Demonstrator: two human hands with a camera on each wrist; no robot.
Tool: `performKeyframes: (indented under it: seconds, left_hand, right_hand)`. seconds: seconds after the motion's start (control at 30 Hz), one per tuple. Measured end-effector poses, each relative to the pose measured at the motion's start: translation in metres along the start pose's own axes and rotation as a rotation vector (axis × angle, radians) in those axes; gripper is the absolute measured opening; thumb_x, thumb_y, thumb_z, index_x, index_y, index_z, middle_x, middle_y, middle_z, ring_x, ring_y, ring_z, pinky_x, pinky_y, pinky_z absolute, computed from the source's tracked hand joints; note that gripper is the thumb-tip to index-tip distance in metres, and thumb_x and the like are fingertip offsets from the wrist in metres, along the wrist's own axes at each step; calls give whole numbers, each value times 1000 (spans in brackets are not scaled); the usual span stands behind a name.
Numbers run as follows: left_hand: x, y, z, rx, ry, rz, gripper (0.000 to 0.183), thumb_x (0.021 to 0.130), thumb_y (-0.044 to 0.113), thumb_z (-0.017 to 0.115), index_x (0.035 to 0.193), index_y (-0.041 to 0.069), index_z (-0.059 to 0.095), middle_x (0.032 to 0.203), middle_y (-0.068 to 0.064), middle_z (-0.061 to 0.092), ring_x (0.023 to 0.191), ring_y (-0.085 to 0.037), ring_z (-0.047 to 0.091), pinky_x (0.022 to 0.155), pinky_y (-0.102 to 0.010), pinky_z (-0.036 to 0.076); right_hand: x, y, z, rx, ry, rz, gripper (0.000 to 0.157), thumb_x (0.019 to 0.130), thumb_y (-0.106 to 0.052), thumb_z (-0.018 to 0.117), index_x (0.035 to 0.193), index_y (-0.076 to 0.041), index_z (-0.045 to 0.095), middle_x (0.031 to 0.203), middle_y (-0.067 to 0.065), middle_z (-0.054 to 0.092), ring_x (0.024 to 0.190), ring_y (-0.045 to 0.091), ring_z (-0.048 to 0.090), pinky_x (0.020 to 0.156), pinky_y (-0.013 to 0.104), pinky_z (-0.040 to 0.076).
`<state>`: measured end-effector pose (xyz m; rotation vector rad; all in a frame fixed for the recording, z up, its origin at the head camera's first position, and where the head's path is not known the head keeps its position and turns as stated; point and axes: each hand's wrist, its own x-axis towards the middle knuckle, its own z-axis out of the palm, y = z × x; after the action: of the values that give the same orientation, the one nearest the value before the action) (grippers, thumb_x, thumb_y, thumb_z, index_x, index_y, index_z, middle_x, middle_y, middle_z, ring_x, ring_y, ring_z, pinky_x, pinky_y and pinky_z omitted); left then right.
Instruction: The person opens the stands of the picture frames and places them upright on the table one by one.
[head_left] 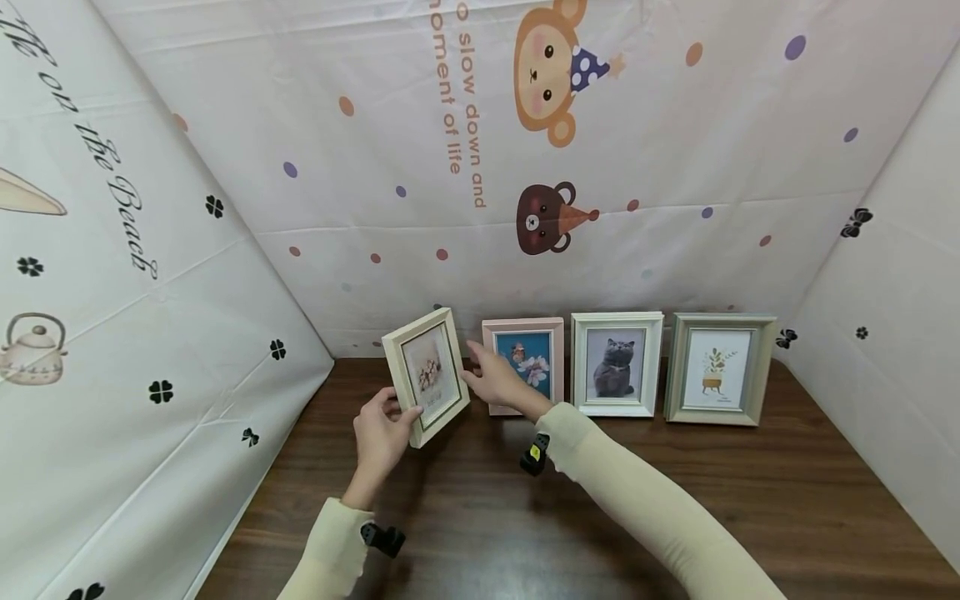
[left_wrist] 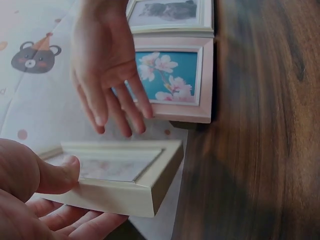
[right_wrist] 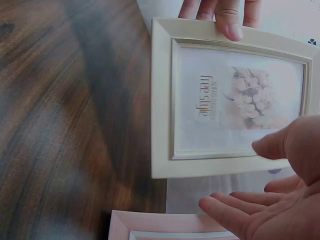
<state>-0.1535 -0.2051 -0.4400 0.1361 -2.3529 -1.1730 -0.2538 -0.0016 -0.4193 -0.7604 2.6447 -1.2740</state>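
My left hand [head_left: 382, 429] grips a cream picture frame [head_left: 429, 377] by its left side, thumb on the front and fingers behind. The frame is tilted and held up off the table; its picture shows pale pink flowers and lettering [right_wrist: 205, 97]. Beside its right edge is my right hand [head_left: 495, 379], fingers extended and apart from one another. In the right wrist view the right thumb lies over the frame's near edge, and whether it touches is hard to tell. Behind the right hand stands a pink frame [head_left: 560, 358] with a blossom picture, partly hidden by that hand.
Right of the pink frame stand a white frame [head_left: 617, 408] with a grey cat picture and a grey-green frame [head_left: 678, 371] with a plant picture. All are on a dark wooden table [head_left: 480, 517]. Printed white cloth [head_left: 420, 208] rises behind and at both sides.
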Motion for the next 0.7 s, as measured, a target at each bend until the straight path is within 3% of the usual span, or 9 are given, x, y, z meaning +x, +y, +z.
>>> performKeyframes:
  seconds: [0.23,0.37,0.57,0.7]
  left_hand:
    - [4,-6,-6,-46,-7,-71,33,85,2,83,115,-4,70,92,-20,76,88,-36,76,74,-46,61]
    - [4,-8,-8,-69,-13,-104,33,87,-1,80,117,-4,70,95,-22,76,92,-37,75,77,-46,61]
    - [4,-10,-5,-75,-14,-105,33,87,0,80,118,-4,70,95,-21,76,91,-37,75,76,-45,61]
    - [4,-12,-3,-78,-18,-115,32,86,0,81,117,-3,70,93,-19,77,89,-36,76,74,-44,61]
  right_hand:
    - [-5,2,5,-12,46,16,61,108,-21,55,160,-4,29,153,21,47,128,33,59,100,48,52]
    - [-10,3,11,8,68,-1,58,108,-22,55,159,-4,34,145,20,55,121,31,64,95,46,55]
    - [-14,3,21,-8,90,-32,54,108,-19,54,156,-4,37,127,19,67,104,27,70,81,41,57]
    - [-15,2,23,-16,101,0,53,107,-17,54,156,-4,39,124,17,69,100,24,70,78,39,56]
